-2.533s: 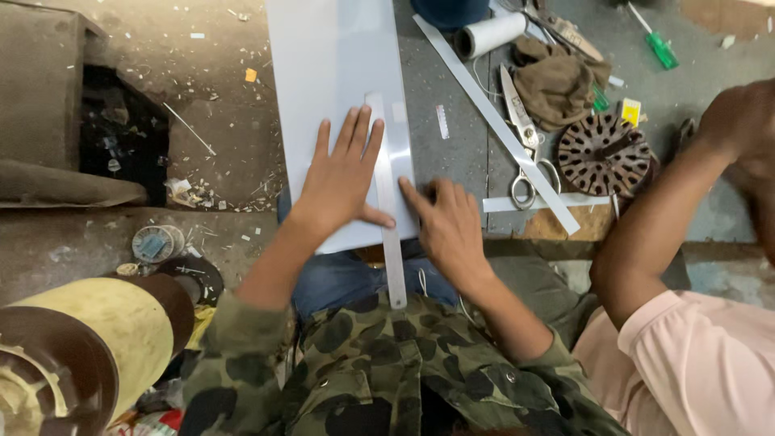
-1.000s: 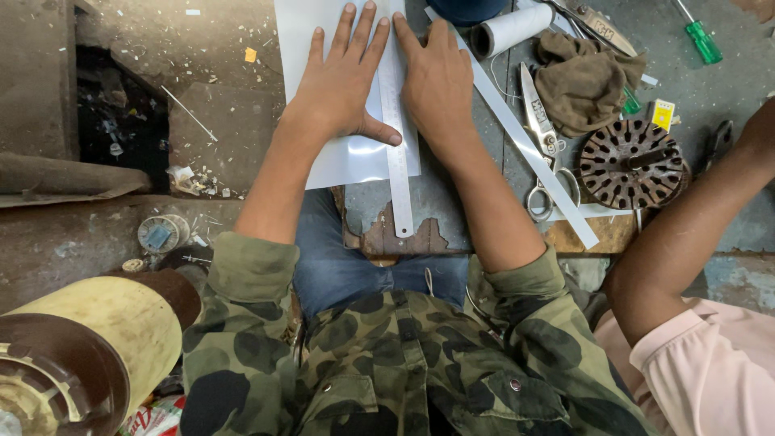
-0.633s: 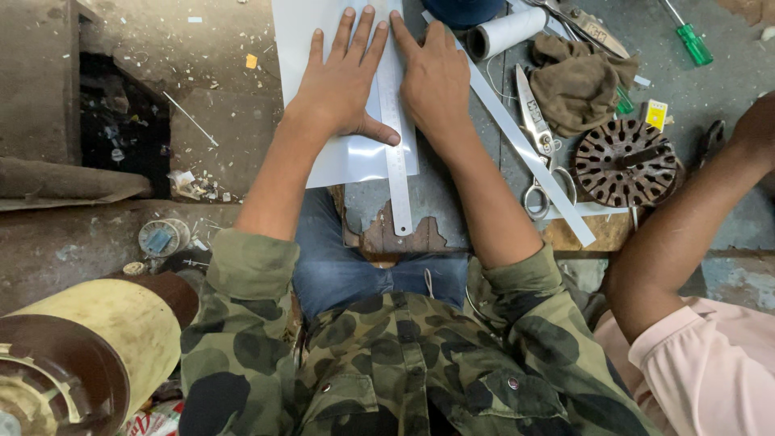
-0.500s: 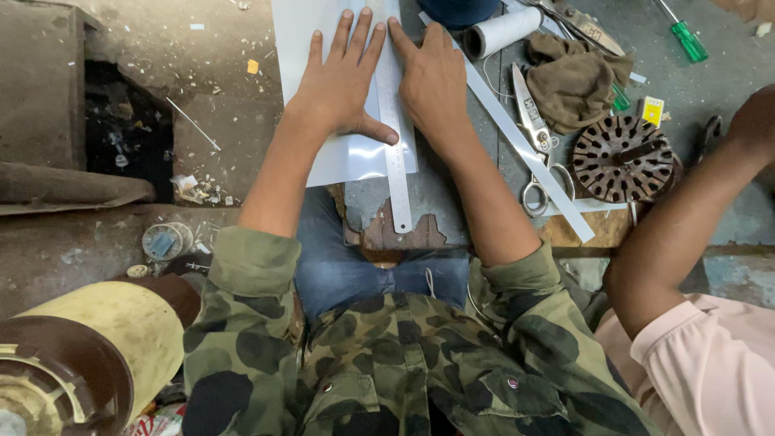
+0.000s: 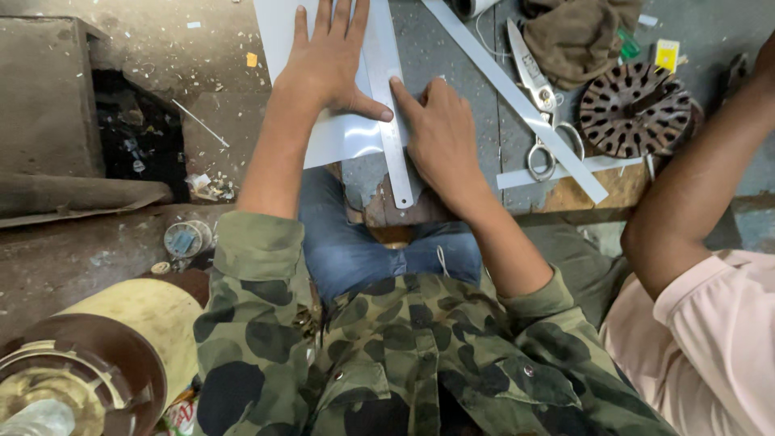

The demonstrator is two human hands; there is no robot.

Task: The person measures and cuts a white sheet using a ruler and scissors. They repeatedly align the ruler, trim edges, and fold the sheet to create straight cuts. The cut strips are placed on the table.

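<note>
Two hands pressed flat on the work, fingertips of the left hand (image 5: 329,60) cut off by the top edge. Farthest left, a grey block (image 5: 48,97) with a dark gap (image 5: 133,133) beside it, contents too murky to make out. Lower left, a cream drum with a brown end (image 5: 97,363), partly out of frame, inside unreadable. Near it, a small round tin (image 5: 186,240), contents blurred. White sheet (image 5: 339,137) lying on the grey worktop (image 5: 452,48), upper part cut off, near edge overhanging toward the lap. Left hand spread open, palm down on the sheet, thumb stretched against the metal ruler (image 5: 389,97); grasping nothing, only pinning. Ruler lying along the sheet's right edge, long axis running away from the body, near end pointing at the lap and hanging past the worktop's edge, far end lost at the top. Right hand (image 5: 442,137) just beside it, open, fingers bent, fingertips pushed against the ruler's right side; whether anything thin sits under the palm cannot be told. Further right, a long white strip (image 5: 517,89) slanting across the worktop, scissors (image 5: 537,105) lying over it, handles nearest. Brown cloth (image 5: 577,36) half cut off above. Round slotted metal core (image 5: 634,109) beside the scissors. Far right, another person's bare arm (image 5: 694,186) and pink sleeve (image 5: 710,339), hand out of view.
</note>
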